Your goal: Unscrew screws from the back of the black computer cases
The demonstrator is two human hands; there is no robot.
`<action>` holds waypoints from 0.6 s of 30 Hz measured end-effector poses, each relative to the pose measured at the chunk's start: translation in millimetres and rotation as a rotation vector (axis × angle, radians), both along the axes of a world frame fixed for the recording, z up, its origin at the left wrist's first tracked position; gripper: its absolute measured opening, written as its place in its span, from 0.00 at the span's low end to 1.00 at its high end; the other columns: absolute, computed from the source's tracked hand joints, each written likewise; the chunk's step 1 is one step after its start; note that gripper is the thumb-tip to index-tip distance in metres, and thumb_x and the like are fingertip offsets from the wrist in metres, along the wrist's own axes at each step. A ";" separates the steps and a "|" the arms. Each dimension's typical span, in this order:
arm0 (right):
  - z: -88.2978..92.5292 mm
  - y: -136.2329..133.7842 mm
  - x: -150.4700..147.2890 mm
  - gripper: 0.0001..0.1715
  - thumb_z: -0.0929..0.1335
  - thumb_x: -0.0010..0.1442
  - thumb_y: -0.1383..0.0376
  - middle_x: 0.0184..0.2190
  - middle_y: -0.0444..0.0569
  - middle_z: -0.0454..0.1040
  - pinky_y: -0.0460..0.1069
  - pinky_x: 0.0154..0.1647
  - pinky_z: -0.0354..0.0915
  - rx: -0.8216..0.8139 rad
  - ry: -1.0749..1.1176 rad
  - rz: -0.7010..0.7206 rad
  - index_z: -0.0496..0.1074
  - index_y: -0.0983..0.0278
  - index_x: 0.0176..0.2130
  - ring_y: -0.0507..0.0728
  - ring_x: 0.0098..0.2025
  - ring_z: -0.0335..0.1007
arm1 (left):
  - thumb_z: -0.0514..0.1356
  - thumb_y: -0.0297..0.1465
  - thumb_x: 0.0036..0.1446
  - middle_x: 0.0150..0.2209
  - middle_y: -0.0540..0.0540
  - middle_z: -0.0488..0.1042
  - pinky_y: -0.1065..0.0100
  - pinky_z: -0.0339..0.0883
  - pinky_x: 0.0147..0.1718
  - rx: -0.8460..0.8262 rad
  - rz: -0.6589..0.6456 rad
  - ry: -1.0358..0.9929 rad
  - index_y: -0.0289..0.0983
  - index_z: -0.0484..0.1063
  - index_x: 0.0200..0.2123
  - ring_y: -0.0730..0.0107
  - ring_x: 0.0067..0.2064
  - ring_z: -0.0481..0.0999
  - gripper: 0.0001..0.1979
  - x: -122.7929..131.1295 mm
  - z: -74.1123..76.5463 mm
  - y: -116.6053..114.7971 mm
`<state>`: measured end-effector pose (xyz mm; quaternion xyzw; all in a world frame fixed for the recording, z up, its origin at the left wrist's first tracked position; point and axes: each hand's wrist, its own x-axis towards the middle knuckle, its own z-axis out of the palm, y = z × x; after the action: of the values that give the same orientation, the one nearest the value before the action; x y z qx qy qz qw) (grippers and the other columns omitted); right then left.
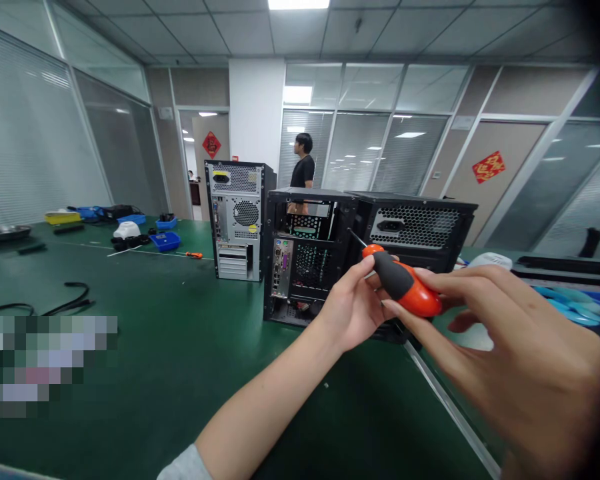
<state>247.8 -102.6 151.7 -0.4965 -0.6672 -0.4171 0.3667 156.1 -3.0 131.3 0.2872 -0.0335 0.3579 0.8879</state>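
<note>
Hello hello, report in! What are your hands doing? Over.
Both hands, left hand and right hand, grip the orange screwdriver. Tip points at the black computer case. Nothing between them.

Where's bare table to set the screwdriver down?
Bare green table lies left of the black case, between it and the black cable. Crowded: the far left corner with blue bins, and right of the case.
</note>
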 end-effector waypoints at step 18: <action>0.1 -5.7 -1.9 0.10 0.69 0.59 0.60 0.28 0.45 0.71 0.48 0.23 0.54 0.066 0.018 -0.057 0.65 0.63 0.34 0.51 0.25 0.65 | 0.57 0.33 0.56 0.33 0.46 0.74 0.69 0.64 0.38 0.037 0.011 0.023 0.34 0.74 0.39 0.73 0.33 0.72 0.11 7.6 -5.6 -3.0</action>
<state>245.9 -108.2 151.8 -0.5068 -0.6353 -0.4445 0.3768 163.7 -6.1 125.7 0.3078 -0.0281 0.3586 0.8808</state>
